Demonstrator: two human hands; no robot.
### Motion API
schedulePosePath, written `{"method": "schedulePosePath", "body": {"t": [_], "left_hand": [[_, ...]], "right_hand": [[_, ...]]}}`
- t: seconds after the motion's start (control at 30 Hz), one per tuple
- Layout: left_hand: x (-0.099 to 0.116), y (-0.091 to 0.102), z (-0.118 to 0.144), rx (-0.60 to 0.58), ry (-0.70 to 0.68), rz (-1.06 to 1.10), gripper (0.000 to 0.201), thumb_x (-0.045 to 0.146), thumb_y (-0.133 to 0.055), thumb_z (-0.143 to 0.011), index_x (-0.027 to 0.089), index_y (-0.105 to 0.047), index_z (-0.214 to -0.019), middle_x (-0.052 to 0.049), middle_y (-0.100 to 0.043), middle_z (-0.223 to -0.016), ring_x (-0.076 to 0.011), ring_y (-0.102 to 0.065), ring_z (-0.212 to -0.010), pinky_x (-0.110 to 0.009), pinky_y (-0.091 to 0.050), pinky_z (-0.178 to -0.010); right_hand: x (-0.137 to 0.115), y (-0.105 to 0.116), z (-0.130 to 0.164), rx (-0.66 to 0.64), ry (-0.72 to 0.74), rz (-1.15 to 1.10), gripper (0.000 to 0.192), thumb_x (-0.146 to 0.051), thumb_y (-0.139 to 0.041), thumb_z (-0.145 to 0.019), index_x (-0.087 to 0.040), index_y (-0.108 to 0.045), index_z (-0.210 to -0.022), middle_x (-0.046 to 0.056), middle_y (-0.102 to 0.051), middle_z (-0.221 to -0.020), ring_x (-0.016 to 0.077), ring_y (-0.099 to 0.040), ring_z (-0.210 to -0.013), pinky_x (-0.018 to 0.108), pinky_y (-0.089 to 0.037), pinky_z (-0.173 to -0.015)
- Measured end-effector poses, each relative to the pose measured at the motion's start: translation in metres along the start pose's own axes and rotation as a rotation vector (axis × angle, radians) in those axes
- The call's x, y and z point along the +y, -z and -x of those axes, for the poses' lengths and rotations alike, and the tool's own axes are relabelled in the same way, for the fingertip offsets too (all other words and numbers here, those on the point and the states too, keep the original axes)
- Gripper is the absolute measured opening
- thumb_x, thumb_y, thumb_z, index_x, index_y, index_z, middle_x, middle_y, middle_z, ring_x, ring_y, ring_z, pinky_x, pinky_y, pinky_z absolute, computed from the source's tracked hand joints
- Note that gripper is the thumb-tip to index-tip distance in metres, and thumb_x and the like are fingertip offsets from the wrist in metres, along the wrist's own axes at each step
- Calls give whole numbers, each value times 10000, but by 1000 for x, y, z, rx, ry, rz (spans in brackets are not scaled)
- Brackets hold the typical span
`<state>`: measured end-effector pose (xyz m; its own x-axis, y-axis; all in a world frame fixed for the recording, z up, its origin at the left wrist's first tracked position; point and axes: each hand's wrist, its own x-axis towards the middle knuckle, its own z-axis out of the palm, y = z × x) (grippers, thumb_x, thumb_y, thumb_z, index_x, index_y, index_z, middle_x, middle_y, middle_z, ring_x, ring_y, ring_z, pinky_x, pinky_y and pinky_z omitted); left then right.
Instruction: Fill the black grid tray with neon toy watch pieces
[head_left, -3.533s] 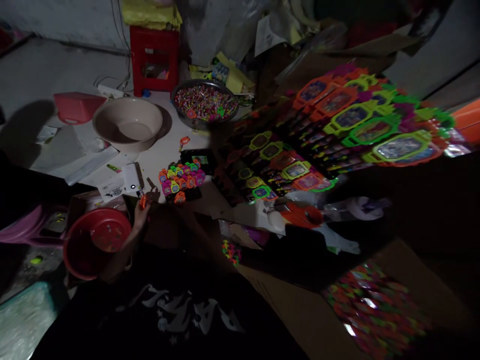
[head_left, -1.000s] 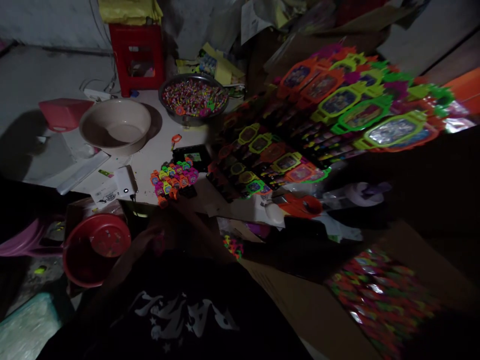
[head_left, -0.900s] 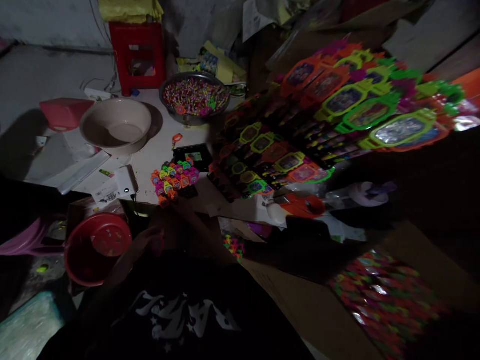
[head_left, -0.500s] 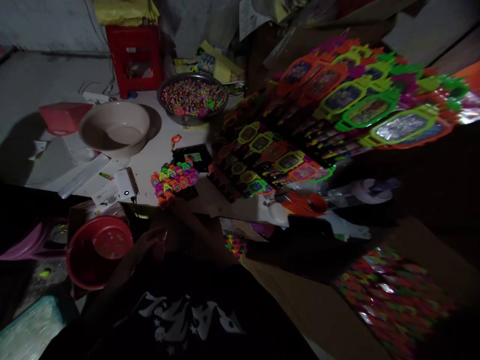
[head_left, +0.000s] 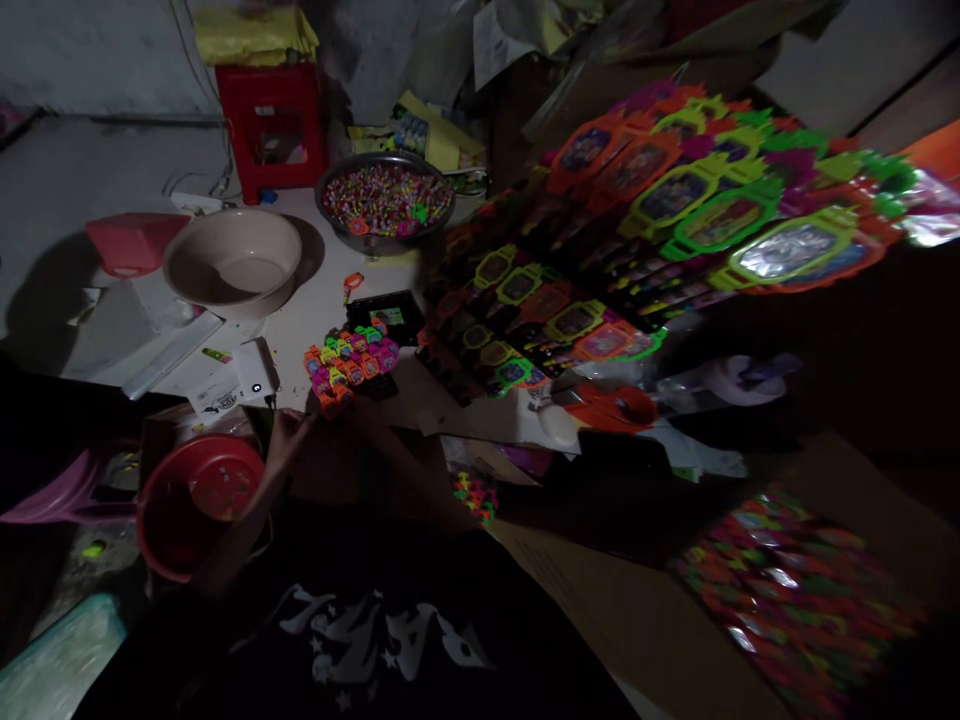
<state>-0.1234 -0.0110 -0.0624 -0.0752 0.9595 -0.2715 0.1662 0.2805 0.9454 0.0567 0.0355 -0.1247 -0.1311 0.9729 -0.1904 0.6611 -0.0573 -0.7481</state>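
Note:
My left hand (head_left: pixel 288 432) is raised at the table's front edge, its fingers bent together and pointing toward a cluster of toy watches. Whatever they pinch is too dark to make out. My right hand (head_left: pixel 361 412) reaches in from the right, just below the cluster; deep shadow hides its fingers. The bright orange, pink, yellow and green toy watches (head_left: pixel 351 366) sit close together in rows at the table edge. Behind them lies a flat black tray (head_left: pixel 401 312) with a small green label. A single orange toy watch (head_left: pixel 352 283) lies farther back.
A beige basin (head_left: pixel 232 300) and a metal bowl of small colourful pieces (head_left: pixel 386 240) stand on the table. Large racks of toy watches (head_left: pixel 600 230) rise at right. A white power bank (head_left: pixel 251 370) lies front left. Below are a red basin (head_left: pixel 161 530) and a filled carton (head_left: pixel 795 590).
My left hand has moved up and slightly left to the table edge. The pinkish thing seen near it earlier no longer shows. My right arm stays in about the same place.

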Motion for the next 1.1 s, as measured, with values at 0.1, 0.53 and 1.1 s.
{"method": "schedulePosePath", "body": {"t": [0.1, 0.53, 1.1], "left_hand": [[11, -10, -16, -53, -79, -169, 556, 440, -756, -678, 215, -572, -1153, 20, -607, -715, -145, -562, -655, -248, -406, -632], [11, 0, -32, -183, -254, -444, 370, 413, -686, -762, 282, -658, -1107, 3, -643, -787, -176, -597, -715, -243, -391, -681], [21, -2, -28, -275, -324, -569, 331, 311, -566, -844, 267, -655, -1160, -5, -650, -1207, -206, -597, -1079, -283, -438, -960]], "right_hand": [[-3, 2, 1, 4, 4, -10, 251, -244, -548, -904, -107, -693, -1057, 132, -712, -1049, 250, -658, -958, 293, -482, -824], [-4, 8, -1, -4, 104, -95, 242, -159, -554, -862, -140, -697, -1056, 82, -720, -1051, 219, -662, -938, 272, -487, -824], [-25, 10, 6, 26, -2, -48, 249, -220, -541, -921, -115, -706, -1074, 117, -714, -1060, 219, -663, -962, 237, -474, -814]]}}
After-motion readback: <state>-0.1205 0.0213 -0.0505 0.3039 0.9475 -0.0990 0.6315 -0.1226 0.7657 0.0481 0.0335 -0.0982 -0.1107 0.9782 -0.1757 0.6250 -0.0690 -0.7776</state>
